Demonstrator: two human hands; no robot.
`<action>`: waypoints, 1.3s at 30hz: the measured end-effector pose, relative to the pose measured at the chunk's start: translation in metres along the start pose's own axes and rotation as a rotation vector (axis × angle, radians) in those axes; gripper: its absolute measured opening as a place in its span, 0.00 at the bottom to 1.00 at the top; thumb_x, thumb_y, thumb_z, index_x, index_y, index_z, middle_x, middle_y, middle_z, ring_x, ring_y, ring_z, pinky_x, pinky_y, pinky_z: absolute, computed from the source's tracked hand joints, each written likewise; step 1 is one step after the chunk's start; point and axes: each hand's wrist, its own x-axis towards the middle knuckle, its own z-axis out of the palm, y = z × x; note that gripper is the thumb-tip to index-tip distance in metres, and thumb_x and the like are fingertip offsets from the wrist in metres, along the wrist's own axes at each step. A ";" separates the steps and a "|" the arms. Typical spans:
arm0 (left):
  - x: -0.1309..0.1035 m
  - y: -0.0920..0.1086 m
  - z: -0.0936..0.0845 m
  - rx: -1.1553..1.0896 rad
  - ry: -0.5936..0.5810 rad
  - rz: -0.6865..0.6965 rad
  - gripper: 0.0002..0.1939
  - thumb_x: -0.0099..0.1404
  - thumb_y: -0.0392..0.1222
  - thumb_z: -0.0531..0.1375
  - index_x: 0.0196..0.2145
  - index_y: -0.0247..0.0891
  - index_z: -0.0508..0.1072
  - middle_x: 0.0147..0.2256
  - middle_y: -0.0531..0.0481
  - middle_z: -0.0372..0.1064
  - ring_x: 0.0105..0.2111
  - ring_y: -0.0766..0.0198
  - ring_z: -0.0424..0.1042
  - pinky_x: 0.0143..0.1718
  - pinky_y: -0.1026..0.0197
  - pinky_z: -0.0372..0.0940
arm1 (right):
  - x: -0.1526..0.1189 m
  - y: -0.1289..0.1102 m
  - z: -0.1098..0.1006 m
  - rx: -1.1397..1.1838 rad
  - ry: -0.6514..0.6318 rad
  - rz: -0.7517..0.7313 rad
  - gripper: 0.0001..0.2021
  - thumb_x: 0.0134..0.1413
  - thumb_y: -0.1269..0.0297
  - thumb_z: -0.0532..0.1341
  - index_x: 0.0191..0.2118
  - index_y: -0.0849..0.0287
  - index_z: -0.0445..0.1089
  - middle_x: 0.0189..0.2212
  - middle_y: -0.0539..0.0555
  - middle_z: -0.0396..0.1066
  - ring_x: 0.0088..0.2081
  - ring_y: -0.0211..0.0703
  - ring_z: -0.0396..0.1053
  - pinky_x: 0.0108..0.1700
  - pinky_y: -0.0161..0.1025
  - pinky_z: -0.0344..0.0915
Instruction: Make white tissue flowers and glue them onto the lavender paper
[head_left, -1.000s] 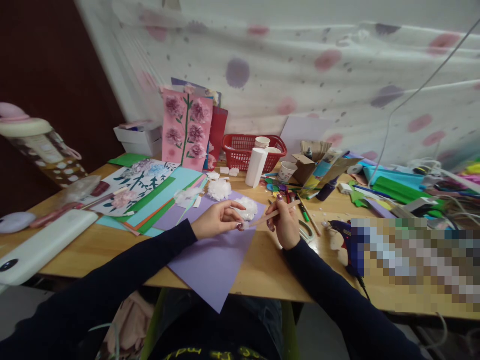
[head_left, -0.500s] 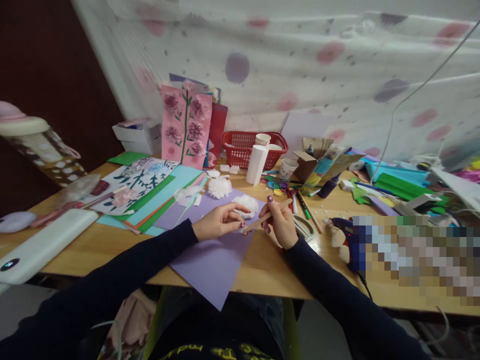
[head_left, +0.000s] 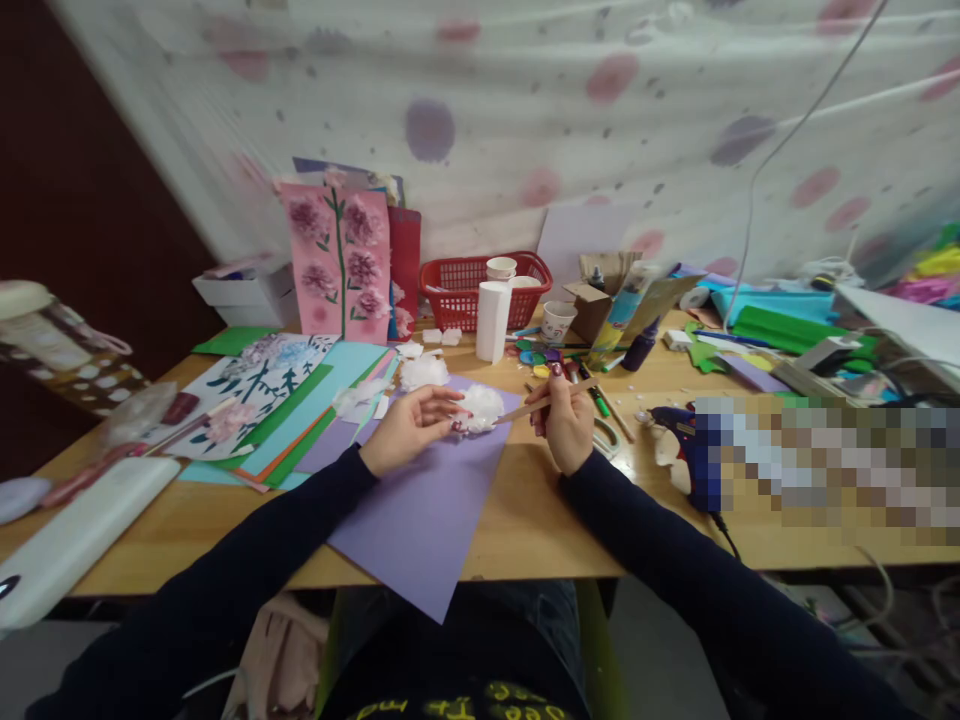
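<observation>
My right hand (head_left: 566, 420) is closed on a thin wooden stick (head_left: 523, 409), whose tip points left to the edge of a white paper flower (head_left: 481, 407). The flower lies on a purple sheet (head_left: 427, 510). At the flower's left side is my left hand (head_left: 412, 428), fingers bent and the fingertips close together by the petals; whether they pinch anything is too small to tell. A second white flower (head_left: 424, 373) rests just behind my left hand.
A red basket (head_left: 450, 296), a white paper roll (head_left: 492, 322) and a paper cup (head_left: 557, 321) stand behind. Scissors (head_left: 606, 437) and a glue gun (head_left: 679, 425) lie to the right. Coloured sheets (head_left: 289, 420) and a white device (head_left: 90, 530) are on the left.
The whole view has shifted. My right hand has drawn away from my left, and the stick's tip has moved from my left fingertips to the flower's right edge.
</observation>
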 end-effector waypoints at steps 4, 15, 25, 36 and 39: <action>0.009 0.010 -0.003 0.064 0.078 0.119 0.21 0.51 0.37 0.65 0.43 0.34 0.68 0.35 0.50 0.70 0.33 0.67 0.73 0.41 0.59 0.69 | 0.004 0.010 -0.002 -0.127 0.010 -0.078 0.30 0.55 0.37 0.50 0.20 0.60 0.66 0.10 0.46 0.59 0.11 0.30 0.55 0.13 0.29 0.52; 0.030 0.031 0.024 0.640 -0.047 0.216 0.25 0.54 0.35 0.63 0.49 0.38 0.62 0.30 0.53 0.76 0.36 0.60 0.76 0.46 0.56 0.65 | 0.007 0.016 -0.004 -0.236 -0.048 -0.116 0.28 0.59 0.40 0.47 0.24 0.60 0.66 0.14 0.47 0.62 0.13 0.31 0.59 0.16 0.29 0.55; 0.049 0.015 0.028 0.819 -0.102 0.281 0.25 0.56 0.31 0.62 0.50 0.36 0.61 0.33 0.50 0.77 0.38 0.59 0.76 0.45 0.56 0.63 | 0.002 0.012 -0.006 -0.288 0.080 -0.231 0.28 0.63 0.45 0.45 0.22 0.59 0.66 0.13 0.47 0.61 0.15 0.33 0.60 0.19 0.31 0.56; 0.050 0.018 0.031 0.869 -0.081 0.293 0.23 0.56 0.33 0.61 0.50 0.36 0.63 0.33 0.49 0.78 0.44 0.53 0.74 0.54 0.46 0.51 | -0.002 0.011 -0.003 -0.479 -0.104 -0.291 0.28 0.63 0.42 0.41 0.25 0.57 0.65 0.15 0.48 0.62 0.18 0.35 0.62 0.24 0.32 0.57; 0.051 0.018 0.029 0.829 -0.104 0.285 0.23 0.56 0.32 0.60 0.50 0.36 0.63 0.33 0.48 0.78 0.43 0.54 0.74 0.53 0.48 0.53 | -0.001 0.013 -0.003 -0.504 -0.114 -0.294 0.28 0.63 0.43 0.41 0.25 0.57 0.65 0.15 0.48 0.63 0.18 0.35 0.62 0.24 0.31 0.57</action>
